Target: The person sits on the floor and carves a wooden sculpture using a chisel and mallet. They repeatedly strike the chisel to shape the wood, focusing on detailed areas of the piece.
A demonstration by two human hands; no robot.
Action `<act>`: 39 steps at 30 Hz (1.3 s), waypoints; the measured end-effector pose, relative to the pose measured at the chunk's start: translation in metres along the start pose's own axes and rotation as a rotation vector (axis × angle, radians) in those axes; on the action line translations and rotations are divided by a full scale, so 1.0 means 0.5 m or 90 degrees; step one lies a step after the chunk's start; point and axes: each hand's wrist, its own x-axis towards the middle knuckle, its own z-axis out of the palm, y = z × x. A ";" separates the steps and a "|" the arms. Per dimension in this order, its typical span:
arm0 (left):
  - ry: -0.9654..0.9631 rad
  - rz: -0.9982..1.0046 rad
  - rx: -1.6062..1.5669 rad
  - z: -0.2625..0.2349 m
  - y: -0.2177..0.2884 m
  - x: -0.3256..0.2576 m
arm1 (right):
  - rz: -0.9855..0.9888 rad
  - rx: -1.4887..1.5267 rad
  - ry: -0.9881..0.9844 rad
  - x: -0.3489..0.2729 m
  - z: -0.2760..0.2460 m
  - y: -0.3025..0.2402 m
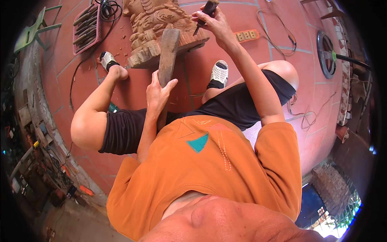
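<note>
My left hand (158, 92) is closed round a worn wooden mallet (169, 50), a flat bat-like piece pointing away from me. The mallet's head overlaps the front of the carving in view; whether they touch I cannot tell. Fingers of my right hand (215, 25) grip the dark handle of a chisel (208, 11). Its thin blade slants down to the right part of the carving's base, at or close to the wood. The carved wooden figure (155, 26), with scroll-like relief and a rough block base, stands between my feet, its top cut off by the picture's edge.
On the left, a pink tray (86, 29) holds several carving tools, with a black cable (109, 10) beside it. An orange power strip (246, 36) lies right of the carving. Wood chips dot the red tiled floor (80, 76). A green chair (34, 30) stands far left.
</note>
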 end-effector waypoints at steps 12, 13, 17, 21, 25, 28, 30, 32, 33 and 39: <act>-0.039 -0.011 0.029 -0.006 0.017 0.006 | -0.147 -0.085 -0.111 0.015 0.019 0.028; -0.043 -0.013 0.023 -0.007 0.016 0.007 | -0.121 -0.087 -0.117 0.013 0.012 0.026; -0.051 -0.027 0.010 -0.008 0.017 0.008 | 0.032 -0.120 -0.118 -0.010 -0.007 -0.038; -0.044 -0.026 0.034 -0.007 0.016 0.007 | 0.140 -0.152 -0.111 -0.014 -0.041 -0.074; -0.035 0.000 0.041 -0.005 0.008 0.009 | 0.062 -0.216 -0.060 -0.005 -0.078 -0.074; -0.030 0.003 0.046 -0.005 0.011 0.008 | 0.024 -0.096 -0.076 -0.026 -0.038 -0.081; -0.031 0.002 0.049 -0.006 0.014 0.007 | -0.031 -0.111 -0.095 -0.027 -0.015 -0.062; -0.035 0.000 0.057 -0.006 0.015 0.009 | -0.043 -0.103 -0.110 -0.021 -0.023 -0.048; -0.034 -0.001 0.061 -0.007 0.012 0.009 | -0.031 -0.136 -0.102 -0.014 -0.033 -0.049; -0.032 0.006 0.062 -0.005 0.007 0.008 | -0.112 -0.284 -0.053 0.007 -0.084 -0.051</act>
